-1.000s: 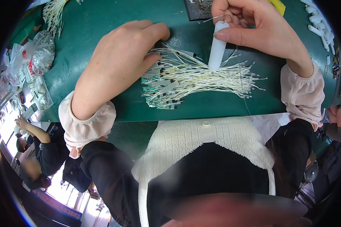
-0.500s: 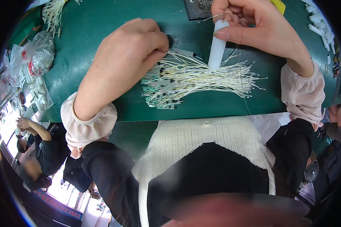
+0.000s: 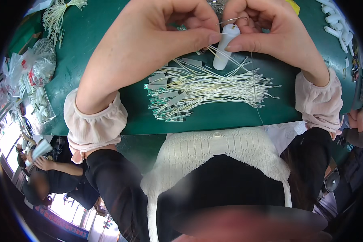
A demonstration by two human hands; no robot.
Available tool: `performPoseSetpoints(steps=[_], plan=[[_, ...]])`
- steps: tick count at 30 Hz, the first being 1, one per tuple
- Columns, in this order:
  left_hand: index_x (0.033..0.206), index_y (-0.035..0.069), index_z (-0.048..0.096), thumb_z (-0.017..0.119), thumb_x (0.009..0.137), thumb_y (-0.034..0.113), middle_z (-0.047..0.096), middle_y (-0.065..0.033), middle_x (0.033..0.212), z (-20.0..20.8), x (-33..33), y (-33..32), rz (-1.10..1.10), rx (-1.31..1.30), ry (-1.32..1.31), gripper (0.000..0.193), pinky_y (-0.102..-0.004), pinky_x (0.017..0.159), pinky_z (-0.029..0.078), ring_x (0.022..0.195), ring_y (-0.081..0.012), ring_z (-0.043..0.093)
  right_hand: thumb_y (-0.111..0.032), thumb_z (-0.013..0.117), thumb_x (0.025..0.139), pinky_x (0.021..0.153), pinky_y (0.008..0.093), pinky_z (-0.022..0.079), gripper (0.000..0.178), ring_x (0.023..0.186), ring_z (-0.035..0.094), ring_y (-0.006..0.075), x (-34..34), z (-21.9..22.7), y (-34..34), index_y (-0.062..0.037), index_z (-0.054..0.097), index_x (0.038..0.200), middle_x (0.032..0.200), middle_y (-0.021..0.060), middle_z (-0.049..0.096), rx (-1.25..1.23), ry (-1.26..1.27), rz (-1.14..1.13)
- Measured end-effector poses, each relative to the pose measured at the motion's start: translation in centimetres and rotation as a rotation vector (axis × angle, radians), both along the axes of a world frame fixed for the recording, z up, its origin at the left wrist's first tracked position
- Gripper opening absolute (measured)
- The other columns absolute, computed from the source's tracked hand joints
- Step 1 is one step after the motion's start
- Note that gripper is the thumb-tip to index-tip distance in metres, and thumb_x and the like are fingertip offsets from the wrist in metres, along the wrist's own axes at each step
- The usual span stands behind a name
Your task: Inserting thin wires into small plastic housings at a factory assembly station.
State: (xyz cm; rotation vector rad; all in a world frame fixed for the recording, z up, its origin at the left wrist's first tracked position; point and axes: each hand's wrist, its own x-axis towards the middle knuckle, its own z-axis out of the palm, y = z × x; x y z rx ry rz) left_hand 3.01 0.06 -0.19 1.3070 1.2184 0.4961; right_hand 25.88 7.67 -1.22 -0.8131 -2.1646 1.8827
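right hand [image 3: 270,34] pinches a white tube [image 3: 226,46] upright at the far middle; left hand [image 3: 157,40] thumb pinches thin wires at its top. wire bundle [image 3: 205,90] lies on green table [image 3: 92,48] just nearer.

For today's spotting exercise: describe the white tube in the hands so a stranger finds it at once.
Start at the green table, then the bundle of pale wires. Just above it, both hands pinch a small white tube; unlike the loose tubes at the far right, a thin wire enters its top.
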Motion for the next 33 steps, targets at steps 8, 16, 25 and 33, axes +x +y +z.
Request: performPoseSetpoints(steps=[8, 16, 25, 33], plan=[[0.100, 0.000, 0.069, 0.071, 0.094, -0.003, 0.073, -0.0030, 0.097, -8.8, -0.8, 2.3, -0.318, 0.647, -0.899, 0.007, -0.0203, 0.076, 0.051, 0.083, -0.0070, 0.064, -0.003, 0.086, 0.083, 0.049, 0.0219, 0.030, 0.026, 0.058, 0.040, 0.0009, -0.3, 0.3, -0.9, -0.0007, 0.066, 0.101, 0.067, -0.0058, 0.050, 0.075, -0.037, -0.012], [0.097, 0.000, 0.067, 0.068, 0.095, -0.005, 0.073, -0.0076, 0.101, -3.8, -0.2, 0.1, 0.266, -0.419, -0.584, 0.006, -0.0209, 0.079, 0.051, 0.087, -0.0087, 0.066, -0.007, 0.088, 0.081, 0.048, 0.0208, 0.033, 0.031, 0.056, 0.043, 0.0010, 0.1, 1.0, -1.0, -0.0019, 0.068, 0.103, 0.066, -0.0050, 0.054, 0.276, -0.128, -0.036], [0.099, 0.000, 0.065, 0.065, 0.097, -0.003, 0.073, -0.0131, 0.112, -6.0, -0.1, 1.8, 0.032, 0.029, -0.910, 0.003, -0.0234, 0.082, 0.054, 0.094, -0.0129, 0.068, -0.008, 0.056, 0.106, 0.052, 0.0184, 0.036, 0.011, 0.060, 0.050, 0.0030, 0.3, -0.6, -0.7, 0.0013, 0.049, 0.105, 0.070, -0.0009, 0.056, 0.099, 0.076, -0.188], [0.100, 0.001, 0.064, 0.065, 0.099, 0.002, 0.073, -0.0135, 0.111, -8.5, -0.3, 2.9, -0.148, 0.249, -1.165, 0.002, -0.0268, 0.085, 0.058, 0.096, -0.0155, 0.070, -0.010, 0.057, 0.106, 0.052, 0.0183, 0.037, 0.012, 0.058, 0.050, 0.0032, 0.3, -0.9, -0.5, -0.0002, 0.050, 0.104, 0.071, -0.0004, 0.057, 0.121, 0.150, -0.202]])
